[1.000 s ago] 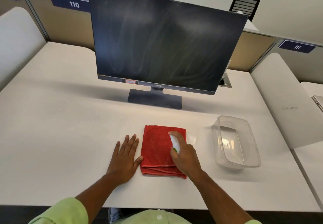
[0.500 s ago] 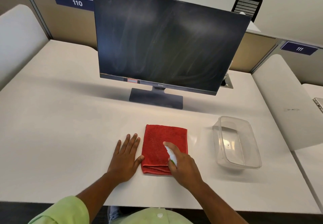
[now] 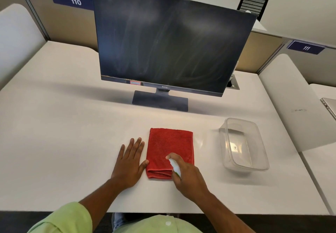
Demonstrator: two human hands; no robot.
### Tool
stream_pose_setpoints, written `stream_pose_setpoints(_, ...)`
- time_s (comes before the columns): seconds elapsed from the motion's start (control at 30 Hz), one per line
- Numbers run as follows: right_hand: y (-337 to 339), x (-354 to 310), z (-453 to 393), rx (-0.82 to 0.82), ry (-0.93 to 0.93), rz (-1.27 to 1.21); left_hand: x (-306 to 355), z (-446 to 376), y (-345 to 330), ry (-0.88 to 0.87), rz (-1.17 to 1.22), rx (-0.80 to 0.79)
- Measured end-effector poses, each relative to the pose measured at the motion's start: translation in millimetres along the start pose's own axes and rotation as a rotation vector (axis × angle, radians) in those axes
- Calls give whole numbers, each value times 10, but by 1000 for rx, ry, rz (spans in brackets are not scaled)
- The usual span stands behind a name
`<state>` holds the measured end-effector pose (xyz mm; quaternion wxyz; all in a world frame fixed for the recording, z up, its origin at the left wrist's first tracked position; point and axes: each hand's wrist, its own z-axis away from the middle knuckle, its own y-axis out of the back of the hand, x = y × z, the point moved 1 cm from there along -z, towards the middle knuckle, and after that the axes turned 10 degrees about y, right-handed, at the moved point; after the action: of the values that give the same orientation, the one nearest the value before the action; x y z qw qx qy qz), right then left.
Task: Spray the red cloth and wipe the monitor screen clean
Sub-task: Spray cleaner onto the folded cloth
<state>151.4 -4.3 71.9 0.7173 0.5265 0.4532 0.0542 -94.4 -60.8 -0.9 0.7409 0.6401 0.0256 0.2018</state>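
A folded red cloth [image 3: 169, 147] lies flat on the white desk [image 3: 63, 132] in front of me. My left hand [image 3: 130, 165] rests palm down beside the cloth's left edge, thumb touching it. My right hand [image 3: 189, 178] is closed around a small white spray bottle [image 3: 175, 167] with a green mark, held over the cloth's near right corner, index finger on top. Behind stands the dark monitor [image 3: 167, 41], its screen streaked with smears.
A clear plastic container [image 3: 243, 145] sits to the right of the cloth. Padded dividers rise at both sides of the desk. A laptop edge [image 3: 329, 105] shows at far right. The monitor's base [image 3: 160, 100] stands on the desk beyond the cloth.
My right hand with the spray bottle has drawn back toward me, from the middle right of the cloth to its near right corner. The left hand has stayed put.
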Motion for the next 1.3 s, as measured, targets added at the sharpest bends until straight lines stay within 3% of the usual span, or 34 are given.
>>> stream_pose_setpoints(0.27, -43, -101, -125, 10, -25, 24, 16, 5, 37, -5, 23, -6)
stream_pose_setpoints(0.57, 120, -55, -386, 137, -100, 114, 2, 9, 49, -14, 14, -14)
stream_pose_setpoints(0.9, 305, 43, -667, 133, -159, 157, -8, -1, 36, -12, 10, -29)
stream_pose_setpoints(1.3, 449, 410, -529, 229, -252, 154, 11, 6, 54, 0, -3, -38)
